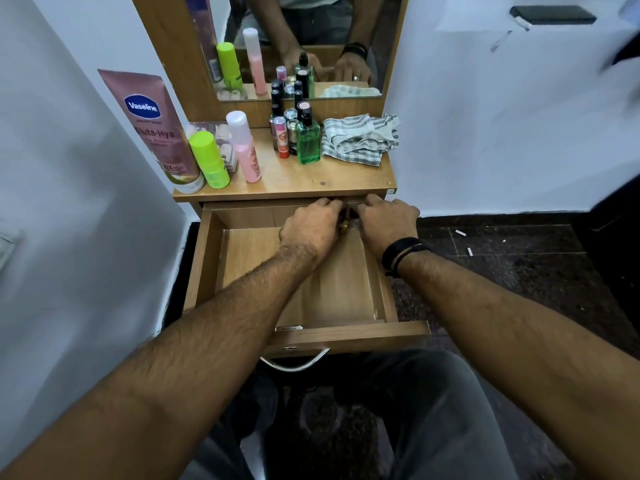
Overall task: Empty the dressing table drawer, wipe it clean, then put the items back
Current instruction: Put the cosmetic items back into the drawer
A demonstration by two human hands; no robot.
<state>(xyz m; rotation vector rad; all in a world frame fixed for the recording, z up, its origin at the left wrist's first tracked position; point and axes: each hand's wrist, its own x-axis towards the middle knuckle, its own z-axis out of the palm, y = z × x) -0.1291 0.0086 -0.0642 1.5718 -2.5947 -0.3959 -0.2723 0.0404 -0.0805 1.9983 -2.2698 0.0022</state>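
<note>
The drawer (304, 271) stands pulled out under the tabletop (294, 181), its pale wooden floor bare where it shows. At its back edge both hands meet: the left hand (310, 226) and right hand (388, 221) curl around something small and dark, mostly hidden. Bottles (298, 133) and a striped cloth (360, 138) sit above.
</note>
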